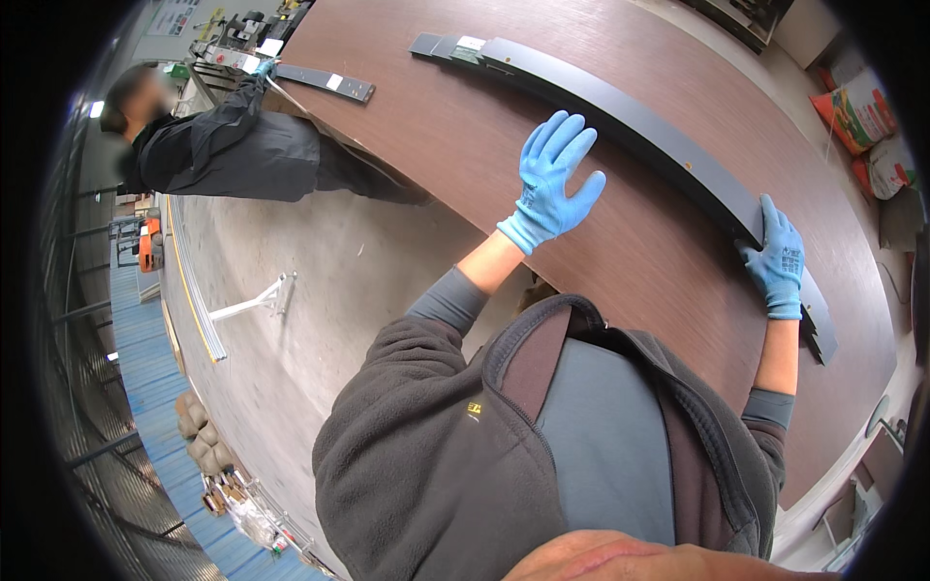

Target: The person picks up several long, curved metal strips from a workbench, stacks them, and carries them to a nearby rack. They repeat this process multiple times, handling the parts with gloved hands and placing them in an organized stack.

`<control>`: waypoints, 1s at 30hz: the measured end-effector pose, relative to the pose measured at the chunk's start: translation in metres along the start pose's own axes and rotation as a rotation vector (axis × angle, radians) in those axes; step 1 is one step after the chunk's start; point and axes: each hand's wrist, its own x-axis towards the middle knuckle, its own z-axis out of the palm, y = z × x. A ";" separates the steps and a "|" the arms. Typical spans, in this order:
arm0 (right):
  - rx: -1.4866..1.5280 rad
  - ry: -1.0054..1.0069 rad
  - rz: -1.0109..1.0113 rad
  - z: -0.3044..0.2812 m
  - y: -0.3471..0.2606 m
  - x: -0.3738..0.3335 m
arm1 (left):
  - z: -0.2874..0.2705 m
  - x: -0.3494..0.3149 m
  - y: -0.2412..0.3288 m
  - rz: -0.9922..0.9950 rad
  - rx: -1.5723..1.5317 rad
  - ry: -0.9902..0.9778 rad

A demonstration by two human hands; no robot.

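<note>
Several long dark grey strips (630, 105) lie stacked lengthwise on the brown tabletop (639, 232), their ends staggered. They look bowed in this view. A small green-and-white piece (471, 45) sits near their far left end. My right hand (780, 259), in a blue glove, grips the stack near its right end, thumb at the near side and fingers over the top. My left hand (555, 181), gloved likewise, is over the table on the near side of the strips, fingers stretched out and thumb apart, with nothing in it.
A co-worker (232, 150) in dark clothing stands at the table's left end, a gloved hand beside a shorter dark strip (325, 81). Printed sacks (857, 111) are stacked beyond the table at right. A white metal stand (257, 302) is on the floor at left.
</note>
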 end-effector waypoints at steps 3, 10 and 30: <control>-0.005 0.003 0.001 -0.001 -0.001 0.000 | 0.000 -0.005 -0.002 -0.012 -0.008 -0.016; -0.012 -0.015 0.007 -0.004 -0.002 0.000 | 0.000 -0.005 -0.009 0.013 0.019 -0.007; -0.009 -0.003 -0.001 -0.004 -0.005 0.001 | -0.002 -0.012 -0.008 -0.029 0.038 -0.056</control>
